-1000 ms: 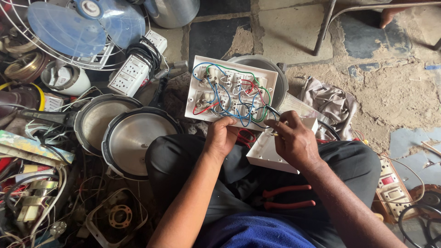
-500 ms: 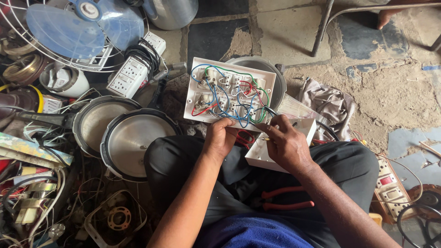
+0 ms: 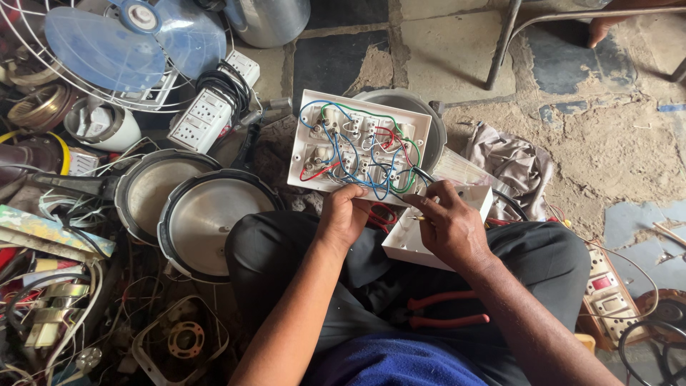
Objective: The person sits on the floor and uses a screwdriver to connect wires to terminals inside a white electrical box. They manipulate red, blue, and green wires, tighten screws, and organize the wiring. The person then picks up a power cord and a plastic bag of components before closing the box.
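Seen from my head camera, a white switchboard panel (image 3: pixel 361 146) lies wiring-side up at my knees, its far edge resting against a grey metal pan (image 3: pixel 421 114) and its near edge hanging over my lap; blue, red and green wires (image 3: pixel 357 154) cross its back; to the left the ground is packed tight, two round metal lids (image 3: pixel 207 221) pressing up to my thigh, a blue-bladed fan (image 3: pixel 128 43) and a white socket strip (image 3: pixel 200 118) behind them; to the right the stone and sandy floor (image 3: pixel 614 136) lies more open, past a crumpled grey cloth (image 3: pixel 511 161); my left hand (image 3: pixel 344 214) reaches forward with the wrist straight, fingers curled around the panel's near edge, gripping it; my right hand (image 3: pixel 446 225) comes in from the right, knuckles up, fingertips pinched on a thin item at the panel's lower right corner, too small for me to tell what; beneath that hand sits an open white box (image 3: pixel 414 239), touching my leg; red-handled pliers (image 3: pixel 439 311) rest on my dark trousers, well apart from both hands.
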